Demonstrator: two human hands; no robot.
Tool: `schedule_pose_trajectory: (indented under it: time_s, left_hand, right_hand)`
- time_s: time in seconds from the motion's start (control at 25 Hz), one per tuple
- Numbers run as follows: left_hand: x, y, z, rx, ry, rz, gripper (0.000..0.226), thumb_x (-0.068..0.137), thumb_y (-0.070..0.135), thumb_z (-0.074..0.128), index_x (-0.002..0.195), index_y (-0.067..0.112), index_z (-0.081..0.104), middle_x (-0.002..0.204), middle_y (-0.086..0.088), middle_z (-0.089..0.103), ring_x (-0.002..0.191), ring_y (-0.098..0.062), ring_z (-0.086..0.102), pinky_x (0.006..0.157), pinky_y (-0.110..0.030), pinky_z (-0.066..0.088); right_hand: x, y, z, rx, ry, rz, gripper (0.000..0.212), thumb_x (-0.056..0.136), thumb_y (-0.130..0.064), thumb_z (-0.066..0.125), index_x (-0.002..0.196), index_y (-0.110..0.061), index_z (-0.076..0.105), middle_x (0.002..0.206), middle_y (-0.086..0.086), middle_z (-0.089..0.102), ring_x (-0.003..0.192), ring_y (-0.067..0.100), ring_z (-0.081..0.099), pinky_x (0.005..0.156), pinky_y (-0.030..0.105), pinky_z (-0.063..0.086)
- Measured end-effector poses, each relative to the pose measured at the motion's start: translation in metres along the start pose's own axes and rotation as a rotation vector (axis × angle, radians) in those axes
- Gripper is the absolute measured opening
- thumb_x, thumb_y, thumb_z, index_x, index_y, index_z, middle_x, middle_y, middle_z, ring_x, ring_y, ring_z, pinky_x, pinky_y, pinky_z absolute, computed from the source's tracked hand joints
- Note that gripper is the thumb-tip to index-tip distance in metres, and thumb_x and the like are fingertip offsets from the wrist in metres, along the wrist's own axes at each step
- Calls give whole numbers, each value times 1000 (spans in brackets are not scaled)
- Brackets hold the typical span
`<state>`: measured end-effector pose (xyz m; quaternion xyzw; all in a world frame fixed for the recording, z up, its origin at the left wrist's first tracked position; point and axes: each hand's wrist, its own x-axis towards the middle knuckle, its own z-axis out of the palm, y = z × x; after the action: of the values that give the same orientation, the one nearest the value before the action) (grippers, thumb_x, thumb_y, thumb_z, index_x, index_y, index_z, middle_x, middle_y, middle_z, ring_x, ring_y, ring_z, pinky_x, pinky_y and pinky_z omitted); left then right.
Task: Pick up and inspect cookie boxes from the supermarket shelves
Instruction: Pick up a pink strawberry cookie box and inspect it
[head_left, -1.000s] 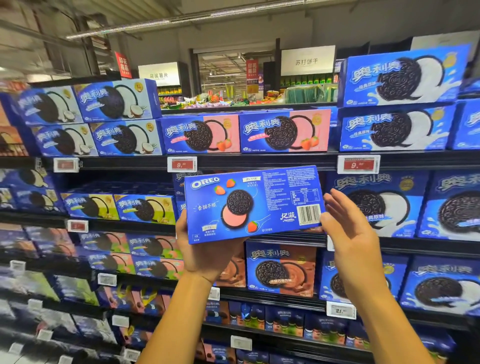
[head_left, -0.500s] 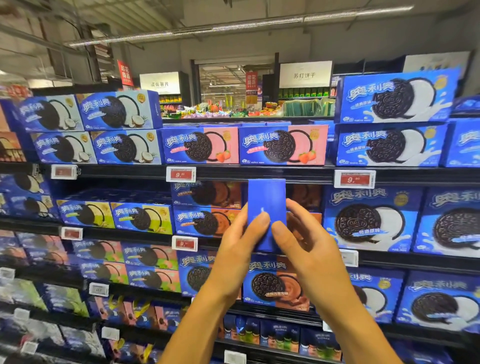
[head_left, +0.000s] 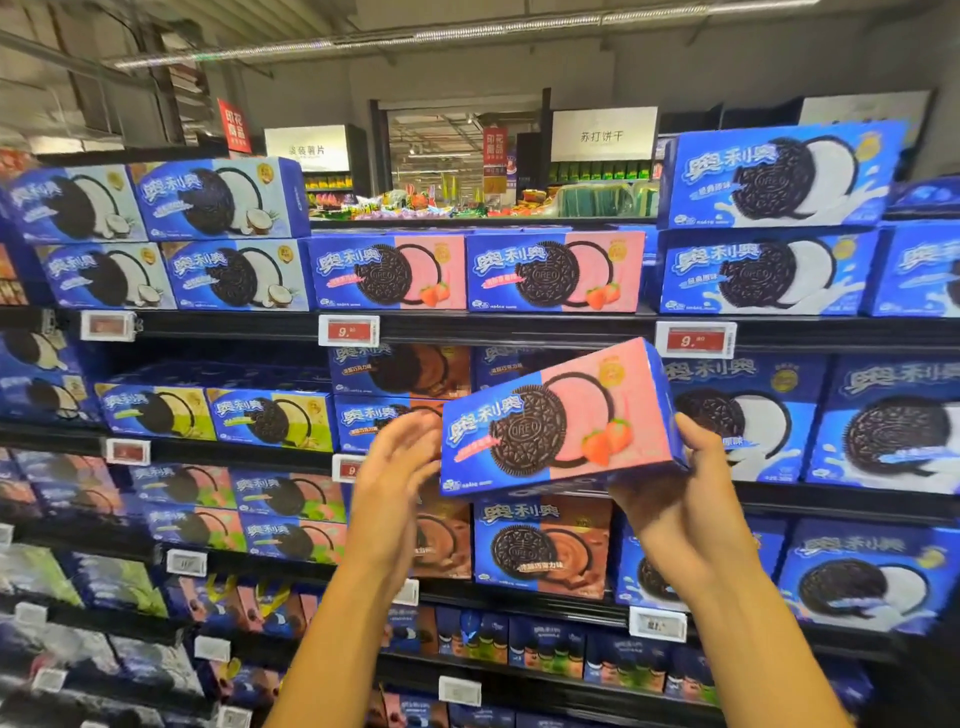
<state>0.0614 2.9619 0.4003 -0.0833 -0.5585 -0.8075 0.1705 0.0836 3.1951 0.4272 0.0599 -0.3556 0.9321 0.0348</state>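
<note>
A rectangular blue-and-pink cardboard cookie box (head_left: 558, 423), printed with a dark sandwich cookie and strawberries, is held up in front of the supermarket shelves (head_left: 519, 328), tilted so that its right end is higher than its left. It is gripped at its lower right corner by the right hand (head_left: 675, 493), whose thumb is laid along the blue end panel while the fingers are curled beneath the box. The left hand (head_left: 400, 467) is held just beside the box's left edge with its fingers straight and loosely spread; contact with the box cannot be made out, since that hand is blurred.

On the top shelf, directly above the held box, two matching pink strawberry boxes (head_left: 472, 273) are stood side by side. Coconut-printed boxes (head_left: 156, 234) are stacked to their left, and blue boxes with white cream (head_left: 774, 228) are stacked to their right. Brown chocolate boxes (head_left: 540, 548) are seen on the shelf beneath the hands. White price tags with red panels (head_left: 349, 330) are clipped along the shelf edges.
</note>
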Motion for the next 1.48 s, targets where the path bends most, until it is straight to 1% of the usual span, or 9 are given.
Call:
schedule_pose_trajectory:
  time_s: [0.12,0.32,0.44,0.56,0.72,0.84,1.0,1.24,1.48]
  left_hand:
    - [-1,-17,-20,31,148,-57,31,95,17,57,126,20,56,133,-3,60,125,-20,56,93,-33,46]
    - [-8,-27,6,-189,-175,-84,52,87,34,56,138,22,54,131,-2,65,104,-13,67,81,-31,58]
    - [-11,-25,17,-229,-211,-41,42,92,29,52,132,26,61,131,-3,65,105,-12,66,76,-29,58]
    - [-13,-22,25,-231,-220,-23,38,92,28,51,126,31,66,130,1,66,107,-9,67,76,-26,57]
    - [-17,-23,32,-253,-233,-28,39,96,33,47,133,32,60,136,-1,62,109,-10,66,78,-26,57]
    - [-21,-21,36,-275,-305,-70,43,103,37,35,141,27,52,144,-2,55,122,-15,59,85,-28,55]
    - [-22,-25,47,-212,-299,-118,40,96,35,47,134,30,58,137,-2,61,120,-22,62,80,-35,57]
    - [-27,-31,60,-130,-199,-326,44,95,48,46,123,21,67,115,-13,72,81,-29,74,55,-37,57]
    - [-36,-32,69,-37,-245,-310,41,100,43,43,128,19,61,112,-13,72,82,-35,74,48,-33,56]
  right_hand:
    - [6,8,-16,124,-36,41,38,90,-33,54,118,-11,68,88,6,75,73,17,72,62,29,60]
    - [3,13,-29,274,-124,24,32,82,-33,52,81,-18,79,66,-3,70,58,10,67,62,26,58]
    - [-2,9,-38,341,-172,55,20,76,-28,65,85,-16,78,62,-5,64,55,8,60,66,23,54]
    - [-5,5,-55,331,-166,51,67,52,-22,91,115,-18,68,78,0,70,64,14,64,72,32,56]
    - [-6,-1,-69,229,-163,-42,105,53,-27,96,147,-28,48,120,5,71,91,23,72,83,46,57]
    - [-6,-7,-76,179,-195,-96,92,72,-31,87,152,-28,41,134,5,65,109,26,68,94,51,53]
    - [-8,-15,-83,77,-121,-94,40,105,-29,44,142,-21,56,138,10,62,124,31,62,93,54,54]
    - [-16,-45,-94,-356,52,-24,27,98,-36,54,116,-31,74,117,5,75,99,24,75,70,35,61]
    - [-22,-59,-101,-480,78,-31,27,98,-40,52,111,-32,74,108,7,77,88,30,76,66,35,61]
